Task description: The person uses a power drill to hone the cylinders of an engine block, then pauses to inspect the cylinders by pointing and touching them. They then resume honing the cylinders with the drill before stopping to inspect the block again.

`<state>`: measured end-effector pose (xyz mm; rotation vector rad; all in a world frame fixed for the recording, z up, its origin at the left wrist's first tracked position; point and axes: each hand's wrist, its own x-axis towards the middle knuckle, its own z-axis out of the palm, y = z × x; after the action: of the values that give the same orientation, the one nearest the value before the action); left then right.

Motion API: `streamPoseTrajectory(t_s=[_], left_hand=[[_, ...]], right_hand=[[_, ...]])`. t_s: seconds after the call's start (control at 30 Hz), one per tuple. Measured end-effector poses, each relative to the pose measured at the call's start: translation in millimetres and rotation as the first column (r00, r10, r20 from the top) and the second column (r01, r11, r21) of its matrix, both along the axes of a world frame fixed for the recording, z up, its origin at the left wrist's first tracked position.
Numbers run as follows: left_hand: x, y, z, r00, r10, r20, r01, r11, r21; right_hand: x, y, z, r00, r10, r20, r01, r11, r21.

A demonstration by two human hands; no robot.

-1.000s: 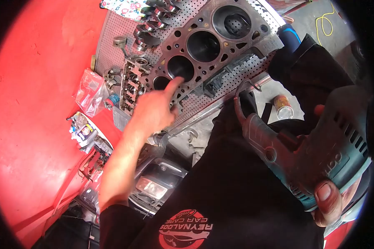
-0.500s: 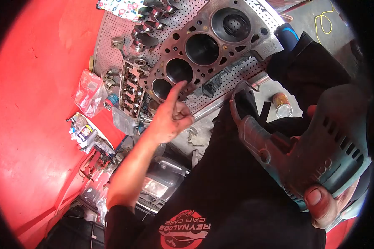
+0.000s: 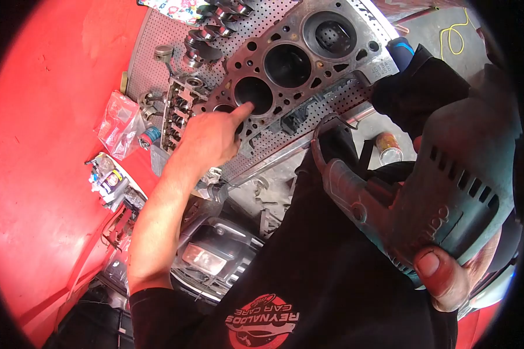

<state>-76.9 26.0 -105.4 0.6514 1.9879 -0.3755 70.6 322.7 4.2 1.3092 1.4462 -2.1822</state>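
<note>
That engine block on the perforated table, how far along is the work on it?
The engine block lies stripped, bores open, crankshaft and cylinder head beside it. The left hand points at a bore's rim; the right hand holds a power tool clear of it. Dark residue remains on the deck.

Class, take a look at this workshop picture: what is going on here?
A person in a black shirt stands over an engine block that lies on a perforated metal table. Their left hand reaches out, the index finger pointing at the rim of one of the cylinder bores. Their right hand grips a teal power tool close to the body, away from the block. A cylinder head and a crankshaft lie on the table beside the block.
</note>
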Motion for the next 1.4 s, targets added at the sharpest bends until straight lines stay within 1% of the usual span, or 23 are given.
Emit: streamPoseTrajectory(t_s=[0.03,0.13,0.23,0.33,0.43,0.53,0.63,0.73,0.83,0.93,1.03,1.13,1.23,1.33,1.4], left_hand=[[1,1,3,0.999,0.038,0.018,-0.038,0.999,-0.011],[8,-11,6,0.998,0.059,0.007,-0.060,0.997,0.046],[12,-16,11,0.999,0.008,-0.032,-0.003,0.989,0.149],[11,-21,16,0.998,-0.054,-0.029,0.058,0.980,0.190],[18,-29,10,0.996,0.037,-0.079,-0.017,0.971,0.240],[19,-18,9,0.985,0.040,-0.165,0.008,0.959,0.282],[17,-7,0,0.991,-0.066,-0.116,0.080,0.990,0.117],[5,0,-7,0.957,-0.233,-0.173,0.245,0.968,0.050],[0,1,-9,0.961,-0.239,-0.140,0.248,0.968,0.048],[5,-7,-5,0.940,-0.272,-0.207,0.298,0.948,0.108],[1,2,4,0.943,-0.286,-0.170,0.308,0.944,0.120],[0,7,6,0.941,-0.249,-0.229,0.312,0.901,0.302],[4,2,-11,0.963,-0.145,-0.227,0.251,0.790,0.559],[7,10,-19,0.984,-0.144,-0.106,0.175,0.894,0.412],[5,21,-22,0.988,-0.139,-0.069,0.155,0.925,0.346]], right_hand=[[-1,0,0,1.000,-0.007,0.000,0.007,1.000,0.000],[-4,-3,0,1.000,-0.013,-0.002,0.013,1.000,-0.005],[-5,-3,-1,1.000,-0.021,0.002,0.021,1.000,-0.002],[-7,-2,0,0.999,-0.037,0.000,0.037,0.999,0.003],[-9,-4,0,0.999,-0.041,-0.003,0.041,0.999,-0.002],[-13,-7,-1,0.999,-0.044,-0.006,0.044,0.999,-0.003],[-13,-9,-2,0.999,-0.047,-0.015,0.047,0.999,0.001],[-14,-12,-4,0.999,-0.048,-0.023,0.048,0.999,0.005],[-15,-14,-4,0.998,-0.051,-0.023,0.051,0.999,0.005],[-15,-15,-3,0.998,-0.063,-0.023,0.064,0.998,0.005],[-15,-15,-3,0.997,-0.069,-0.031,0.069,0.998,-0.003],[-14,-15,-3,0.996,-0.080,-0.044,0.080,0.997,-0.007],[-15,-17,-2,0.993,-0.101,-0.066,0.101,0.995,0.000],[-17,-20,-3,0.989,-0.107,-0.098,0.109,0.994,0.012],[-19,-22,-3,0.986,-0.112,-0.121,0.116,0.993,0.026]])
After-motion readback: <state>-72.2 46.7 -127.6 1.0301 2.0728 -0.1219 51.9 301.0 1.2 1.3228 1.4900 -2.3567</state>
